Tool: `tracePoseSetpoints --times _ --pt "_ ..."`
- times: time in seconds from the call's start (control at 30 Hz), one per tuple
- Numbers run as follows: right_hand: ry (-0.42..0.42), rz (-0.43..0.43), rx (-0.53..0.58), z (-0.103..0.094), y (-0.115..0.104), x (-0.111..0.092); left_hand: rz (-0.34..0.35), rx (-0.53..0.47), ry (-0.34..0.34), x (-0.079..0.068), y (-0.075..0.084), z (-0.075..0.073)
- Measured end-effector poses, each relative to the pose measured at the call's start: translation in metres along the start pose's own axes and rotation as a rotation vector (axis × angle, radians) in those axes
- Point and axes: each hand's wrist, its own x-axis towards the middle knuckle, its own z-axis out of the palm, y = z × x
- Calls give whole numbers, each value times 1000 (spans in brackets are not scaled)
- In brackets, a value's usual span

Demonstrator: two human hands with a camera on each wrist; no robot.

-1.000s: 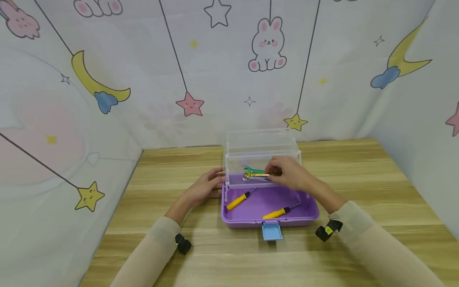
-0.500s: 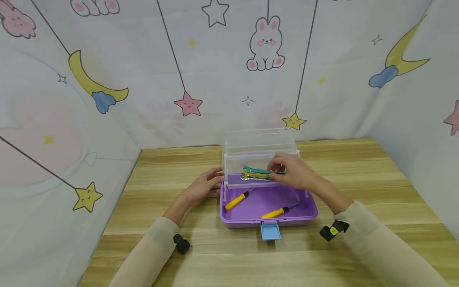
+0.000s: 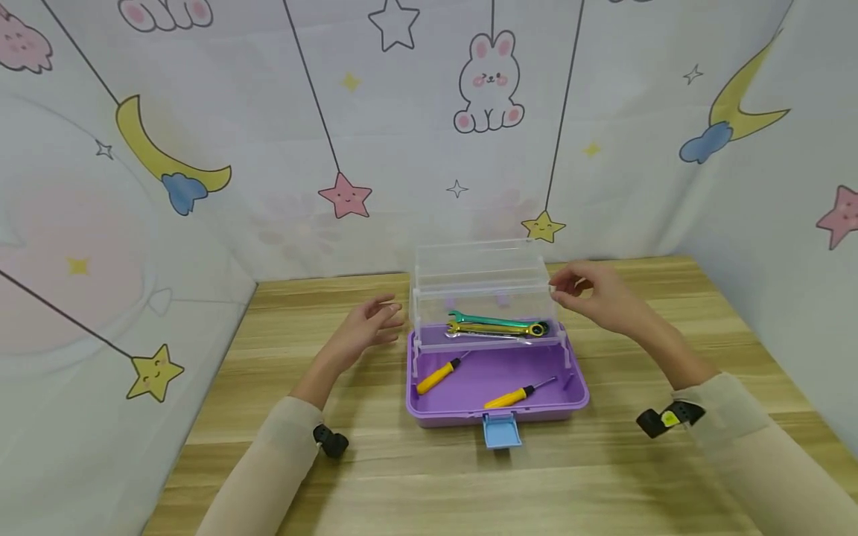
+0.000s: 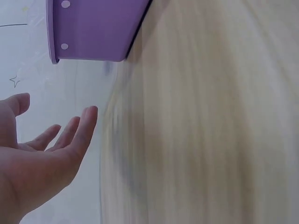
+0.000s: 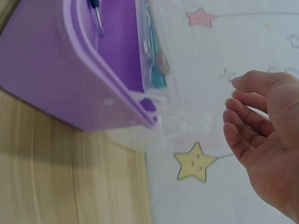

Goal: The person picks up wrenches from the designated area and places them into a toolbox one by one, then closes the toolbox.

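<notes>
A purple toolbox (image 3: 456,418) stands on the table with its clear upper trays (image 3: 479,279) raised at the back. In the lower clear tray lie a green wrench (image 3: 485,318), a gold wrench (image 3: 492,328) and a silver wrench (image 3: 477,336), bunched together. Two yellow-handled screwdrivers, one at the left (image 3: 439,377) and one at the front right (image 3: 511,398), rest in the purple base. My left hand (image 3: 365,327) hovers beside the box's left side, fingers spread and holding nothing. To the right of the trays, my right hand (image 3: 599,298) has bent, relaxed fingers with nothing in them.
A light blue latch (image 3: 501,432) hangs down at the box's front. The wooden table (image 3: 322,476) extends around the box, and a printed white cloth (image 3: 402,134) rises behind and beside it.
My right hand has let go of the wrenches, leaving them in the tray, and moved right and up. My left hand has come away from the box's side, moving left.
</notes>
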Motion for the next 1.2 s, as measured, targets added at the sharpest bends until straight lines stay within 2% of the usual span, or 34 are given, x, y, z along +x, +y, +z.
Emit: tracePoseSetpoints --times 0.1,0.33,0.47,0.73,1.03,1.2 --pt "43 40 30 -4 10 -2 3 32 39 5 4 1" --pt "82 129 77 -1 31 1 22 19 53 21 9 7" --pt "102 171 101 6 44 3 5 4 75 29 10 9" --pt "108 347 156 27 62 12 -5 -6 124 38 4 22" --pt "138 395 358 42 72 17 -18 41 118 39 2 29" --pt "136 466 444 49 79 16 -17 49 107 39 1 28"
